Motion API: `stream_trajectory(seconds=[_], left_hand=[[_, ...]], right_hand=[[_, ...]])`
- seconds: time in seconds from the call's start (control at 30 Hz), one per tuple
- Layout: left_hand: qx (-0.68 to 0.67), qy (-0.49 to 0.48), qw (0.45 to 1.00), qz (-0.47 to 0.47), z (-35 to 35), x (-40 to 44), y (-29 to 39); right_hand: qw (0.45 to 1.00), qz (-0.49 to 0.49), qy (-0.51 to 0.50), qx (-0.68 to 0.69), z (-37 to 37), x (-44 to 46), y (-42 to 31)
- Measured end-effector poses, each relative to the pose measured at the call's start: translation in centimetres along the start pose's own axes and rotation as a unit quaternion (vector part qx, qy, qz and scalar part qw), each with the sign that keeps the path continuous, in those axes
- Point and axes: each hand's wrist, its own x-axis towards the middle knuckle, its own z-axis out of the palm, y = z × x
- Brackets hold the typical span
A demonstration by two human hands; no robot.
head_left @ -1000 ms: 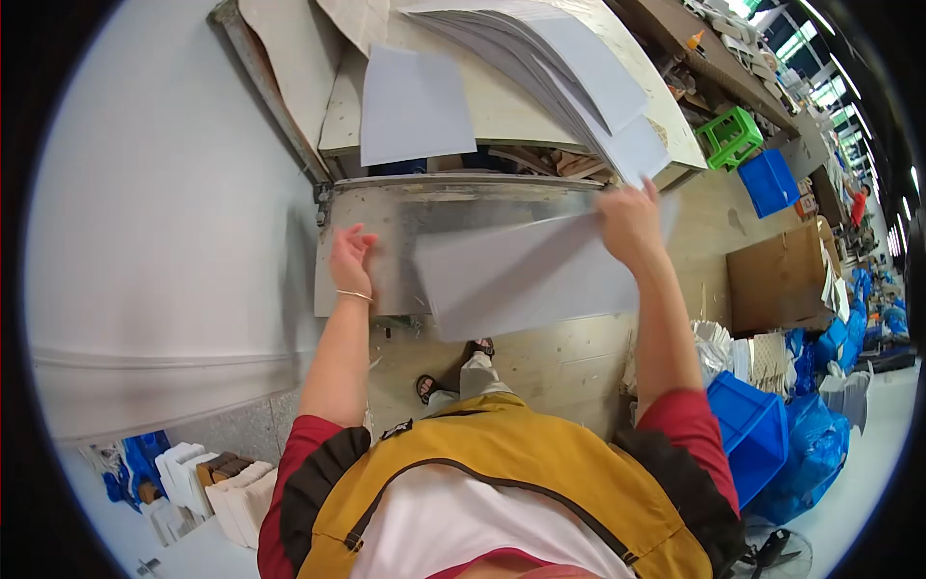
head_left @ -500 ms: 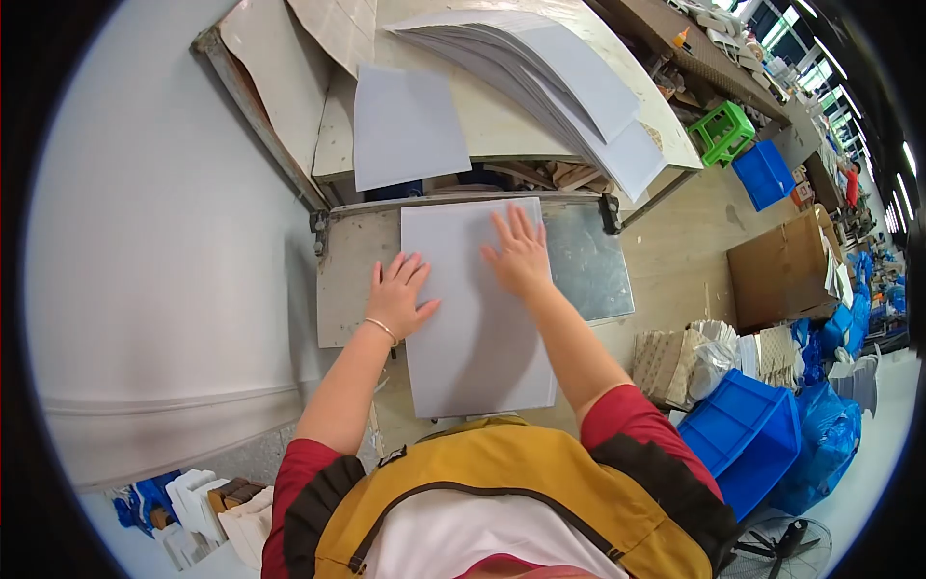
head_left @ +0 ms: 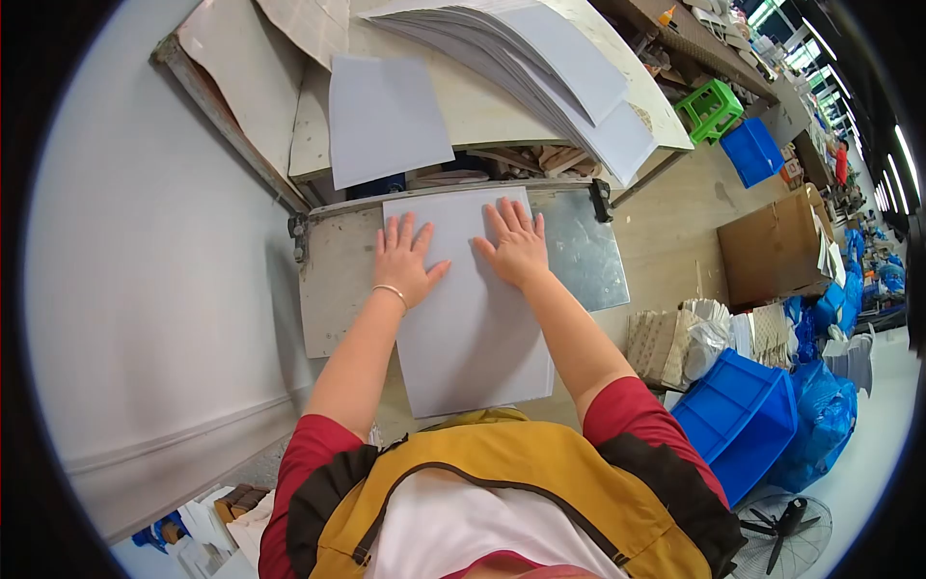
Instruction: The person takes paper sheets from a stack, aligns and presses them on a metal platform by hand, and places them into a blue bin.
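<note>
Sheet (head_left: 468,333) under left hand (head_left: 406,267), right hand (head_left: 515,250) (both splayed).

"Where are the hands?"

"Flat on a white sheet (head_left: 468,323), fingers spread: left hand (head_left: 407,262) at eleven o'clock, right hand (head_left: 516,246) at one."

"What's under it?"

"A metal plate (head_left: 579,256) (scuffed, by the look of it), and the sheet overhangs its six o'clock edge."

"And around?"

"From the sheet, a loose sheet (head_left: 386,121) at eleven, a fanned stack (head_left: 526,72) between twelve and one, a green stool (head_left: 711,108) near two, a fan (head_left: 789,526) at four."
</note>
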Motion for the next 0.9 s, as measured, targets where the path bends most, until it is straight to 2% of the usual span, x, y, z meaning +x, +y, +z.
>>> stream_trajectory(seconds=[0.2, 0.7, 0.9], left_hand=[[0.02, -0.042, 0.998, -0.046, -1.0, 0.4, 0.8], [0.023, -0.009, 0.998, -0.063, -0.6, 1.1, 1.1], [0.034, -0.015, 0.997, -0.07, -1.6, 0.5, 1.7]], right_hand=[[1.0, 0.01, -0.007, 0.005, -0.6, 0.1, -0.1], [0.999, 0.023, -0.04, -0.008, -0.7, 0.1, -0.3], [1.0, 0.024, -0.013, 0.004, -0.1, 0.3, -0.1]])
